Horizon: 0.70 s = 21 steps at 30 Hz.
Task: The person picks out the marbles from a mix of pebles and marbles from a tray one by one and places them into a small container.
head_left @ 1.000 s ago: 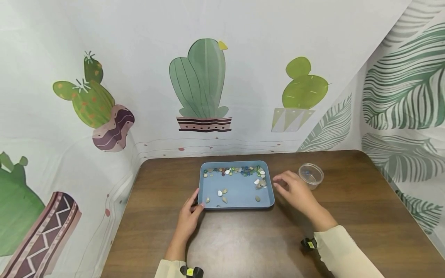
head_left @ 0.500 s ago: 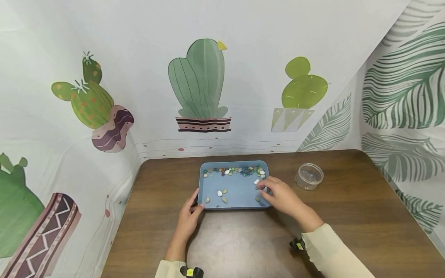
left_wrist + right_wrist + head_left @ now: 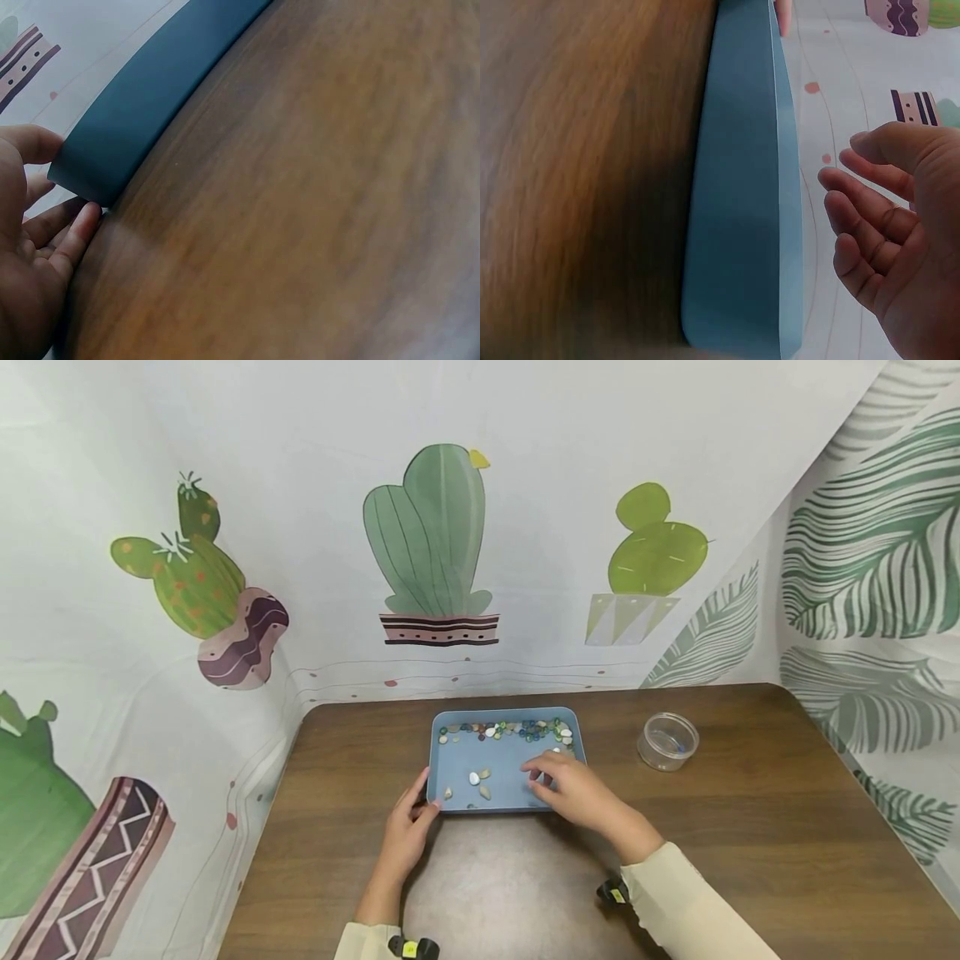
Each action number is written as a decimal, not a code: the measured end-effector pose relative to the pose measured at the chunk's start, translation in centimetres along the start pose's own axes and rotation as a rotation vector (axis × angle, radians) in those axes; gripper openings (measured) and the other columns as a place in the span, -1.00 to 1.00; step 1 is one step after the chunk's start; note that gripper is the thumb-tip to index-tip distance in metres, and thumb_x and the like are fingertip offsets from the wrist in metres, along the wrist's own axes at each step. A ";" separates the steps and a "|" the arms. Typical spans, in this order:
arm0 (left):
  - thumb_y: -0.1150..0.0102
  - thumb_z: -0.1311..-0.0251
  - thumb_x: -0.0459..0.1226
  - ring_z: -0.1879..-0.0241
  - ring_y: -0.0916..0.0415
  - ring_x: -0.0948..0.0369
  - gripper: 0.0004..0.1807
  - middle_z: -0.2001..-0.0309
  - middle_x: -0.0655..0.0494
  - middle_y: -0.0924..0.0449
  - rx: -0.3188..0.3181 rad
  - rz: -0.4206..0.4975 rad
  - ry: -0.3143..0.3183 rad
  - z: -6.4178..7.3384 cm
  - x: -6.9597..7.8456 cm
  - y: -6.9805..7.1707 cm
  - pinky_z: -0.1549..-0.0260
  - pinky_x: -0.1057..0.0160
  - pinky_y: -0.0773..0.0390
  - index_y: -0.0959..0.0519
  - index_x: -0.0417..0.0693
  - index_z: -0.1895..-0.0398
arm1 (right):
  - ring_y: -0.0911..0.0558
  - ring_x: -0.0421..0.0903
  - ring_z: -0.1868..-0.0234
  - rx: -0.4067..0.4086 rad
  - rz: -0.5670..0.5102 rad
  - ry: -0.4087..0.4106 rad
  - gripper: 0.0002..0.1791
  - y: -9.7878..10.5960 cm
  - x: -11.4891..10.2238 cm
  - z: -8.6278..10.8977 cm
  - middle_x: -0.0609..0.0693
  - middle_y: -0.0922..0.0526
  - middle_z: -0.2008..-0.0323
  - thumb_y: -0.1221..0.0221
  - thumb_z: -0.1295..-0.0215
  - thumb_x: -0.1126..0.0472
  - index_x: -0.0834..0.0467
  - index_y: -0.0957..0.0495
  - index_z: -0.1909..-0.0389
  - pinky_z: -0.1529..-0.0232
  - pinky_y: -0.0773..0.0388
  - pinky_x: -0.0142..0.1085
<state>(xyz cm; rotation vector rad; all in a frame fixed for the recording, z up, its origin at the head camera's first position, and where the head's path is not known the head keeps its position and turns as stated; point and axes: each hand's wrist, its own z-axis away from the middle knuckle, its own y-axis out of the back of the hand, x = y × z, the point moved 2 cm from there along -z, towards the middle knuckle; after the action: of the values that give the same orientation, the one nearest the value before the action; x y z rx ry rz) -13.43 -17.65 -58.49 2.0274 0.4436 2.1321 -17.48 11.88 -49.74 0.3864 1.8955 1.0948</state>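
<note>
Seemingly, work remained: glossy coloured beads (image 3: 534, 727) lined the blue rectangular tray (image 3: 506, 766) at twelve o'clock, yet pale oval pebbles (image 3: 485, 792) lay toward eight. The left hand (image 3: 408, 831) gripped that corner; the right hand (image 3: 573, 785), fingers apart, hovered at four.

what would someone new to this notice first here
Probably the big green cactus print in the middle of the pale backdrop, behind the wooden table. Next, perhaps, the blue tray near the table's far edge, with many small colourful stones strewn along its far side. The left hand holds its near left corner, while the right hand hovers over its right part.
</note>
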 end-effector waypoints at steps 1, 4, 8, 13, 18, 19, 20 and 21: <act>-0.25 -0.35 -0.20 0.02 -0.63 0.10 -0.37 -0.35 -0.10 -0.46 0.000 -0.002 0.004 0.0 0.0 0.0 0.09 0.39 -0.57 -0.37 0.27 -0.48 | -0.66 -0.12 0.25 -0.009 -0.001 -0.001 -0.73 -0.2 -0.2 -0.1 -0.05 -0.68 0.23 -0.25 -0.35 0.25 0.20 -0.66 -0.03 0.22 -0.58 -0.33; -0.24 -0.35 -0.21 0.01 -0.62 0.09 -0.37 -0.36 -0.10 -0.46 0.006 -0.002 0.016 0.0 0.0 -0.1 0.09 0.41 -0.56 -0.37 0.28 -0.48 | -0.66 -0.13 0.23 -0.037 -0.007 -0.004 -0.74 -0.6 -0.7 -0.4 -0.06 -0.67 0.22 -0.23 -0.38 0.23 0.19 -0.66 -0.04 0.21 -0.58 -0.32; -0.20 -0.37 -0.28 0.00 -0.61 0.05 -0.37 -0.37 -0.15 -0.43 0.011 -0.010 0.035 0.2 0.6 -0.2 0.10 0.43 -0.54 -0.35 0.21 -0.50 | -0.67 -0.10 0.20 -0.061 -0.018 0.001 -0.75 -1.2 -1.3 -0.7 -0.04 -0.67 0.19 -0.20 -0.41 0.22 0.18 -0.66 -0.03 0.19 -0.58 -0.29; -0.17 -0.37 -0.34 0.00 -0.60 -0.01 -0.37 -0.36 -0.23 -0.43 -0.003 -0.005 0.035 0.9 2.7 0.0 0.10 0.43 -0.54 -0.34 0.08 -0.50 | -0.66 -0.11 0.19 -0.077 -0.029 0.012 -0.76 -2.0 -1.9 -1.1 0.00 -0.69 0.15 -0.18 -0.43 0.22 0.17 -0.67 -0.02 0.17 -0.60 -0.29; -0.17 -0.38 -0.32 -0.04 -0.59 0.00 -0.37 -0.35 -0.24 -0.43 -0.005 -0.009 0.019 1.2 3.5 0.1 0.09 0.42 -0.54 -0.34 0.06 -0.50 | -0.65 -0.16 0.12 -0.099 -0.027 -0.004 -0.74 -3.0 -2.4 -1.6 -0.05 -0.70 0.09 -0.13 -0.46 0.22 0.13 -0.69 -0.04 0.06 -0.61 -0.22; -0.17 -0.38 -0.32 -0.04 -0.59 -0.01 -0.37 -0.34 -0.24 -0.44 -0.005 -0.011 0.019 1.2 3.4 0.1 0.09 0.42 -0.55 -0.34 0.06 -0.51 | -0.66 -0.16 0.09 -0.106 -0.028 -0.010 -0.74 -3.2 -2.5 -1.7 -0.07 -0.71 0.08 -0.11 -0.47 0.21 0.12 -0.69 -0.04 0.02 -0.61 -0.21; -0.17 -0.37 -0.32 -0.04 -0.60 -0.02 -0.37 -0.34 -0.24 -0.44 -0.004 -0.008 0.026 1.1 3.3 0.1 0.08 0.42 -0.54 -0.34 0.06 -0.50 | -0.66 -0.15 0.06 -0.112 -0.030 -0.011 -0.73 -3.4 -2.7 -1.7 -0.07 -0.71 0.07 -0.10 -0.47 0.22 0.12 -0.69 -0.05 -0.02 -0.61 -0.18; -0.18 -0.37 -0.32 -0.04 -0.60 -0.03 -0.37 -0.34 -0.23 -0.45 -0.002 -0.008 0.034 0.9 2.9 0.1 0.08 0.42 -0.54 -0.34 0.08 -0.50 | -0.67 -0.13 0.03 -0.116 -0.034 -0.012 -0.73 -3.6 -2.8 -1.8 -0.06 -0.72 0.05 -0.09 -0.47 0.23 0.12 -0.69 -0.05 -0.06 -0.60 -0.15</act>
<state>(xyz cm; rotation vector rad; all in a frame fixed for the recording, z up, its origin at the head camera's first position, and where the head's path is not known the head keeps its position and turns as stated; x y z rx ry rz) -12.68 -16.67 -55.66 1.9876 0.4539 2.1641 -16.85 7.06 -50.78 0.2930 1.8124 1.1706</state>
